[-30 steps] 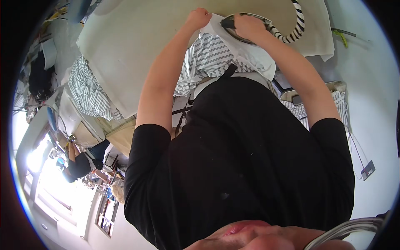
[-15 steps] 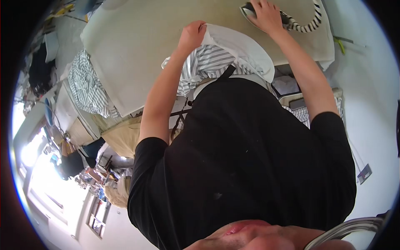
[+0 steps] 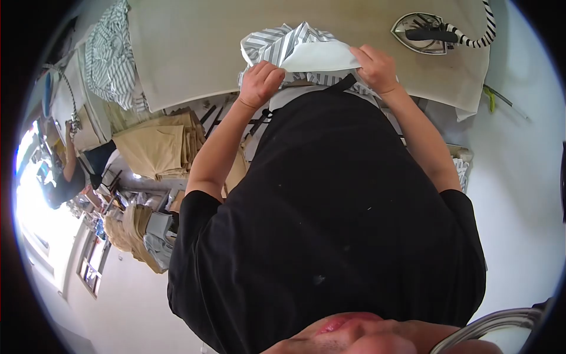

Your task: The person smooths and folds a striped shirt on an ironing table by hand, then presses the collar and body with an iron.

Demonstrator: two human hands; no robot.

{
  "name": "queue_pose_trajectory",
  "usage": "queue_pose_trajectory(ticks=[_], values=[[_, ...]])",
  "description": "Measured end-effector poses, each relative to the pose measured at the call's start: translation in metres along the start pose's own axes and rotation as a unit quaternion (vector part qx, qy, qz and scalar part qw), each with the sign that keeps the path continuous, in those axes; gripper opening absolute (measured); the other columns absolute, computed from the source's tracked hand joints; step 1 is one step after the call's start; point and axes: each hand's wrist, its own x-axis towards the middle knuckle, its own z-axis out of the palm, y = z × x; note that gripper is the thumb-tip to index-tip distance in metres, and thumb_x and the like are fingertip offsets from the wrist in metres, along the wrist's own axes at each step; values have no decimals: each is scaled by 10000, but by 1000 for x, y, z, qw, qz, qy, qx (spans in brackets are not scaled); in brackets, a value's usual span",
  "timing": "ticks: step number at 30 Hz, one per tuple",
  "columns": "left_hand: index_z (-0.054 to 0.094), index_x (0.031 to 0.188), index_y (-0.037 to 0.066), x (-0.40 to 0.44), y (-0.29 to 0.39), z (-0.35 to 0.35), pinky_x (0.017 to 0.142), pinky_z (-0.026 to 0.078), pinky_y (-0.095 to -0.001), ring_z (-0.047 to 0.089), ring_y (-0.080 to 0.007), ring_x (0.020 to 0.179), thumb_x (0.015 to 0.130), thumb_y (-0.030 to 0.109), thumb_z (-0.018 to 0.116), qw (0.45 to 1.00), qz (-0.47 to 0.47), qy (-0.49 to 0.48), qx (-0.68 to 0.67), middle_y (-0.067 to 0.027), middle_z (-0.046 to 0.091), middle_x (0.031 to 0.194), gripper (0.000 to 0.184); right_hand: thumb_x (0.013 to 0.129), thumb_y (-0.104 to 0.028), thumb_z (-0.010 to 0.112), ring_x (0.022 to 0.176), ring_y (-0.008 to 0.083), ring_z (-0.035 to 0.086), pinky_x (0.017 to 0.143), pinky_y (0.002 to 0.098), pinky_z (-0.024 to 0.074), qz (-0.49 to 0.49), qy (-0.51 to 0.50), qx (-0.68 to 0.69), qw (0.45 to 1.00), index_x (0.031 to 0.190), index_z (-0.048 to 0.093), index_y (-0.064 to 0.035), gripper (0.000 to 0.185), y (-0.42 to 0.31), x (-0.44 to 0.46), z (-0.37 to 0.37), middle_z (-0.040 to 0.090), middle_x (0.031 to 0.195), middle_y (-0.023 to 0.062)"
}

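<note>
While the white band point(image 3: 321, 57) is held between your hands, read all directions from its middle, with 12 o'clock at the far side of the tabletop point(image 3: 188, 35). The band lies over the bunched striped cloth point(image 3: 271, 42), close to the near edge and just in front of your waist. Your left hand point(image 3: 262, 84), at 8 o'clock, is closed on one end; your right hand point(image 3: 375, 69), between 3 and 4 o'clock, pinches the other between thumb and fingers.

Apply light, equal tension at both ends; uneven pull may skew the band. Your left hand sits slightly nearer your body, so level the grips to square it. Smooth the folds beneath, as trapped cloth could print creases.

Mind the near edge at 6 o'clock, partly hidden by your body. At 5 o'clock a black strap point(image 3: 341, 87) reaches the cloth and could snag. Between 2 and 3 o'clock the iron point(image 3: 421, 35) rests unheld, nose toward 9 o'clock, its striped hose point(image 3: 490, 26) curving beyond; limit rightward travel there. Bare surface offers room at 10 and 12 o'clock, up to the striped bundle point(image 3: 109, 59) at 9 o'clock, by the left edge.
</note>
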Motion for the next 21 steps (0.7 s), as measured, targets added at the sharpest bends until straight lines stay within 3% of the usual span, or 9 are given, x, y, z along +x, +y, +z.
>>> queue_pose_trajectory(ticks=[4,8,13,14,16,17,20,21], values=[[666,961,81,-1,12,12,692,553,-363,656,-260,815,750,-11,773,993,-55,103,19,-49,648,887,254,668,-37,690,712,248,651,593,358,535,25,-14,23,999,1107,722,-92,444,-8,1,-7,632,881,42],[688,984,74,21,25,11,745,564,-369,662,-290,875,716,1,790,985,-79,143,57,-63,673,969,296,681,-58,715,705,270,647,615,374,548,29,-19,37,999,1116,719,-86,436,-14,0,-11,653,926,49],[711,1059,108,50,20,9,792,564,-397,667,-274,861,852,72,725,991,-5,135,10,-93,689,952,210,794,-129,752,642,204,601,589,317,508,-17,-44,57,997,1114,726,-108,322,-18,21,-25,626,864,38],[713,1060,86,55,18,6,775,558,-366,663,-227,850,897,103,713,987,-103,58,-108,-75,695,938,164,848,-148,741,634,170,562,583,300,476,54,-133,142,979,1077,718,-85,238,-14,28,-32,591,817,22],[716,1062,40,68,11,-2,739,545,-304,654,-133,828,985,166,689,895,-282,-101,-331,-40,708,909,149,957,-186,719,617,103,483,571,268,412,194,-298,300,885,1003,702,-40,154,-6,45,-47,521,723,-9],[716,1062,40,76,7,-11,739,545,-304,654,-133,828,985,166,689,895,-280,-102,-332,-40,708,909,149,957,-186,719,617,103,483,571,268,412,196,-296,299,886,1003,702,-40,154,-6,54,-56,521,723,-9],[743,1039,37,96,-8,-43,722,530,-285,638,-90,779,1056,322,619,690,-359,-237,-582,6,698,839,311,1049,-254,645,656,33,382,582,226,341,269,-365,475,754,909,657,-16,276,-7,74,-84,446,693,-81],[743,1039,37,98,-9,-45,722,530,-285,638,-90,779,1056,322,619,690,-356,-239,-583,6,698,839,311,1049,-254,645,656,33,382,582,226,341,270,-362,474,755,909,657,-16,276,-10,76,-88,446,693,-81]])
